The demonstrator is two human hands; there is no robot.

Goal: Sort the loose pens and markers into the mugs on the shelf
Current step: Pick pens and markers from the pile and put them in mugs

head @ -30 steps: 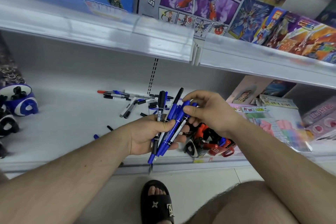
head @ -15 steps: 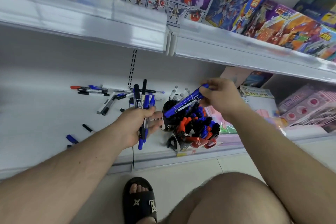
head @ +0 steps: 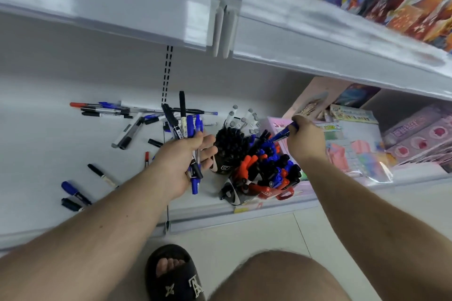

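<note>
shelf (head: 73, 144) white | mug pens (head: 266, 161) blue, black, orange-red | slipper (head: 175, 276) black (pale emblems)

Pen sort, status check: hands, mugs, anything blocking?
Left hand grips mixed pen bundle. Right hand holds blue marker over crowded mugs. Loose pens remain on shelf.

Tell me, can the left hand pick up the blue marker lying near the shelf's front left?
Probably not yet: the left hand already grips a bundle of pens, though nothing lies between it and the blue marker.
</note>
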